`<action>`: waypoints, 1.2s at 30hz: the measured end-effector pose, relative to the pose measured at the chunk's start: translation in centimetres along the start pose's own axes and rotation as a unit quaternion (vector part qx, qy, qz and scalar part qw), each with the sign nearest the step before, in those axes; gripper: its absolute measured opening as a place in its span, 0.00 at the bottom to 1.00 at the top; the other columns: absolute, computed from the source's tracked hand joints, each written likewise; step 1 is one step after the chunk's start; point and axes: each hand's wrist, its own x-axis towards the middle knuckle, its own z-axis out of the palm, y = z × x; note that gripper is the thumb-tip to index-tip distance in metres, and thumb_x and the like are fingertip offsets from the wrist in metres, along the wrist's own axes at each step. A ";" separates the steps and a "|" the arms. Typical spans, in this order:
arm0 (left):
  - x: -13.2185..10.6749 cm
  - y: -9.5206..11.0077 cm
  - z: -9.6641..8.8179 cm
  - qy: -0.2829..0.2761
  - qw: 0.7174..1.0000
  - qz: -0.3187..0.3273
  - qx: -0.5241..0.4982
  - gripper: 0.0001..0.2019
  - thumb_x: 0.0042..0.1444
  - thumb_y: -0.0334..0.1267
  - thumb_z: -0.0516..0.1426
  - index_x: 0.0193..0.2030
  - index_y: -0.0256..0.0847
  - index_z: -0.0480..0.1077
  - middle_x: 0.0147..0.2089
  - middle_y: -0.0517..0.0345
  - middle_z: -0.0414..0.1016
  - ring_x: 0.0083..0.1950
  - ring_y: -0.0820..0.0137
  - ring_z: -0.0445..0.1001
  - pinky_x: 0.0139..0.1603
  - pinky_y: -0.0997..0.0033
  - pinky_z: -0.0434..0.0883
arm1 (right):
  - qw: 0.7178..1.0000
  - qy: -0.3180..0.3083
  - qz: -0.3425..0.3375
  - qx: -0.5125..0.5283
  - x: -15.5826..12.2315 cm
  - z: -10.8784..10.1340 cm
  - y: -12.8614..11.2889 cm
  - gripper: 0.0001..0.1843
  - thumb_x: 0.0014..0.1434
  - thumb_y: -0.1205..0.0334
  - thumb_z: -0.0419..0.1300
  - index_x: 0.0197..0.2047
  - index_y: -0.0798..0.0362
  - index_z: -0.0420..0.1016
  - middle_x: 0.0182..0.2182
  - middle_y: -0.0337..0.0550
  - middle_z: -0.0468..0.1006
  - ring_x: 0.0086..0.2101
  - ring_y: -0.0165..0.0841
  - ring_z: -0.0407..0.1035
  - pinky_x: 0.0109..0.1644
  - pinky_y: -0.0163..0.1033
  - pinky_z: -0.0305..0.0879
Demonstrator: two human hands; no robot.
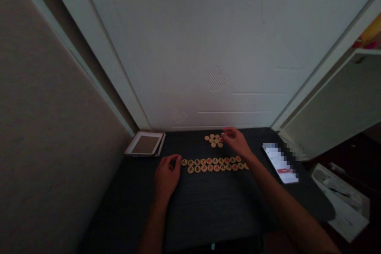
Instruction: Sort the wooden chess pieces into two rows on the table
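Two rows of round wooden Chinese chess pieces [209,161], marked in red and black, run across the dark table. Behind them lies a loose cluster of pieces with plain faces up [216,141]. At the cluster's right side, my right hand [236,142] has thumb and fingers pinched on a piece that they mostly cover. My right forearm hides the right end of the rows. Beside the left end of the rows rests my left hand [167,172], fingers curled and thumb meeting the index finger. What it pinches, if anything, is hidden.
A phone with a lit screen [279,162] lies on the right of the table [208,206]. At the back left are stacked flat frames or boxes [145,143]. A white panel [190,47] rises behind the table. A white box [342,198] stands lower right.
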 end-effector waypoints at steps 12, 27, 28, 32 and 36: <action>-8.2 7.8 2.9 -0.154 0.963 0.039 -0.216 0.12 0.64 0.48 0.55 0.42 0.48 0.78 0.41 0.53 0.82 0.42 0.62 0.79 0.45 0.64 0.77 | 0.957 -0.068 0.024 0.283 -16.0 2.5 3.2 0.23 0.64 0.42 0.59 0.53 0.48 0.80 0.41 0.49 0.84 0.39 0.42 0.79 0.47 0.49 0.75; -9.8 7.4 4.1 -0.191 0.954 0.018 -0.232 0.10 0.61 0.47 0.59 0.41 0.46 0.77 0.37 0.55 0.83 0.38 0.63 0.80 0.40 0.67 0.76 | 0.975 -0.045 -0.085 0.201 -17.7 3.6 2.8 0.12 0.68 0.57 0.57 0.51 0.43 0.79 0.45 0.46 0.80 0.46 0.40 0.76 0.52 0.43 0.72; -9.8 7.4 4.1 -0.195 0.951 0.013 -0.240 0.10 0.61 0.47 0.59 0.42 0.46 0.77 0.38 0.55 0.83 0.38 0.63 0.81 0.40 0.67 0.76 | 0.975 -0.046 -0.087 0.198 -17.8 3.7 2.7 0.12 0.67 0.58 0.57 0.51 0.43 0.79 0.45 0.46 0.80 0.46 0.40 0.75 0.51 0.43 0.73; -9.8 7.5 3.9 -0.209 0.943 0.007 -0.261 0.10 0.62 0.46 0.58 0.43 0.46 0.76 0.39 0.56 0.84 0.40 0.63 0.82 0.41 0.68 0.76 | 0.977 -0.039 -0.098 0.185 -17.9 3.7 2.7 0.13 0.64 0.61 0.60 0.51 0.45 0.79 0.46 0.47 0.78 0.46 0.40 0.75 0.50 0.42 0.74; -9.8 7.5 3.8 -0.209 0.941 0.012 -0.266 0.10 0.63 0.45 0.57 0.44 0.45 0.76 0.39 0.56 0.84 0.40 0.64 0.82 0.42 0.69 0.76 | 0.979 -0.020 -0.105 0.176 -18.0 3.8 2.8 0.12 0.63 0.62 0.61 0.50 0.46 0.79 0.47 0.48 0.76 0.45 0.39 0.75 0.47 0.41 0.75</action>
